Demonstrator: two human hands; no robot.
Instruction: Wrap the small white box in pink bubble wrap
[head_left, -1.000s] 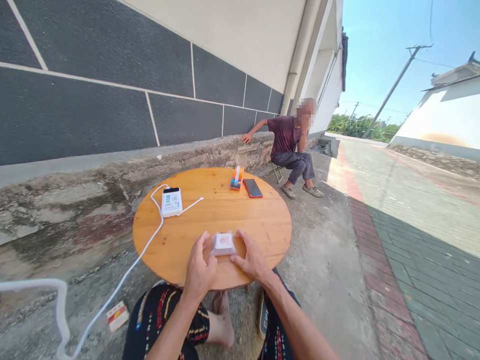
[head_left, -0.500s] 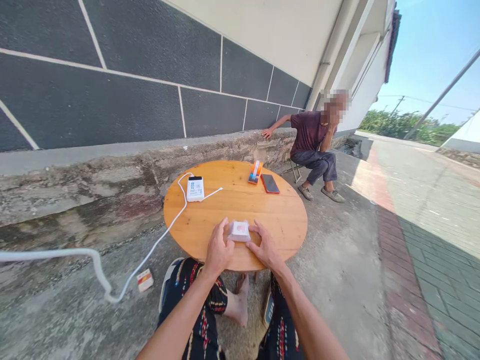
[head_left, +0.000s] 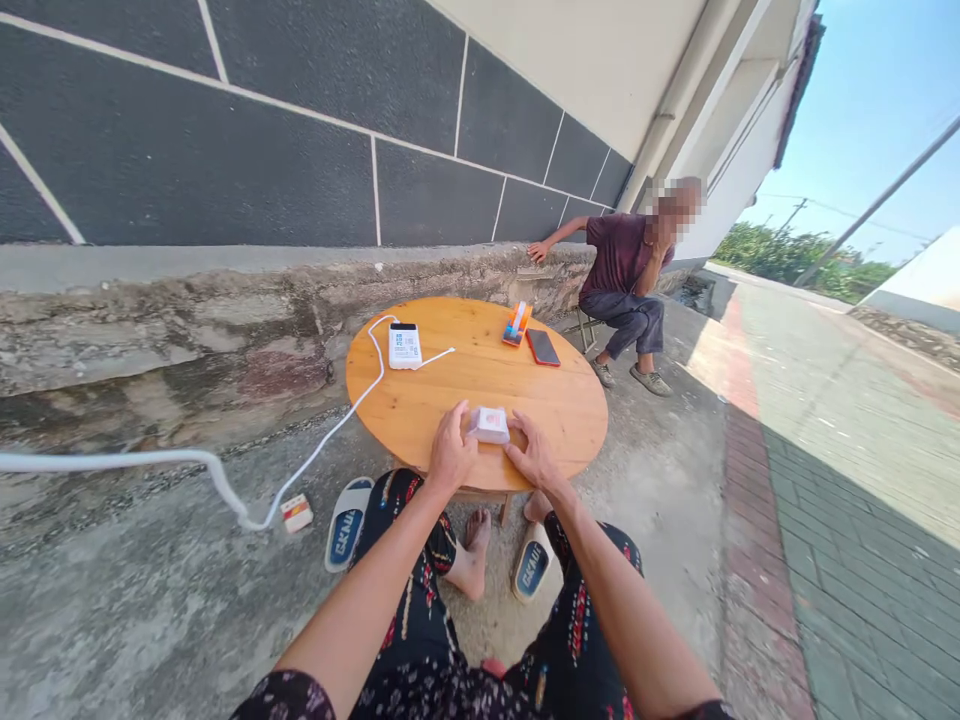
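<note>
A small white box (head_left: pixel 492 425) with a reddish mark on top lies near the front edge of the round wooden table (head_left: pixel 420 420); what looks like clear wrapping surrounds it. My left hand (head_left: pixel 453 447) rests at the box's left side, its fingers curved and apart from the thumb. On the right side, my right hand (head_left: pixel 534 452) is likewise open, thumb and fingers spread beside the box. Neither hand is closed round it. Farther back lie a tape dispenser (head_left: pixel 517 324) in orange and blue and a red-edged phone (head_left: pixel 543 348).
A white device (head_left: pixel 405 346) with a cable stands at the table's back left; the cable hangs off the left edge. A small carton (head_left: pixel 297 513) and slippers (head_left: pixel 532 568) are on the ground. Another person (head_left: pixel 622 260) sits beyond the table by the wall.
The view has shifted, so the table appears higher and slightly to the right, with more of the slippers showing. Both hands remain beside the box.
</note>
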